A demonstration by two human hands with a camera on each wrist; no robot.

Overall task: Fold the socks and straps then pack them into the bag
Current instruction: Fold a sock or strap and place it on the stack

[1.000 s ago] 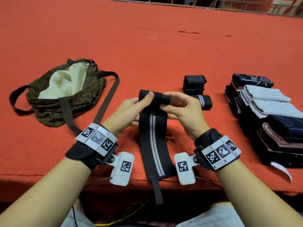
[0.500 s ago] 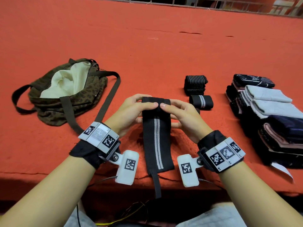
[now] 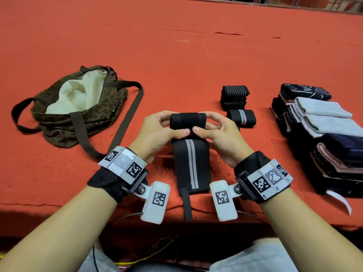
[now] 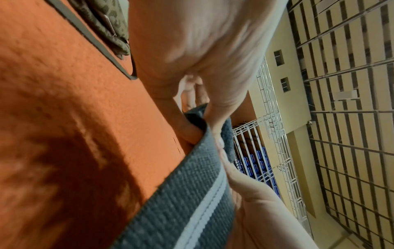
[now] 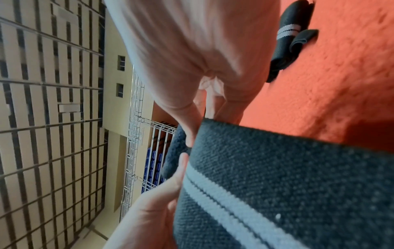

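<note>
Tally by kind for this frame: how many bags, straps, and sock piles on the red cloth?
Bags: 1, the open camouflage bag.
Straps: 3, the strap gripped by left hand and right hand, a rolled strap, and a folded striped strap.
Sock piles: 1, the sock pile; single socks cannot be counted.
Total: 5.
</note>
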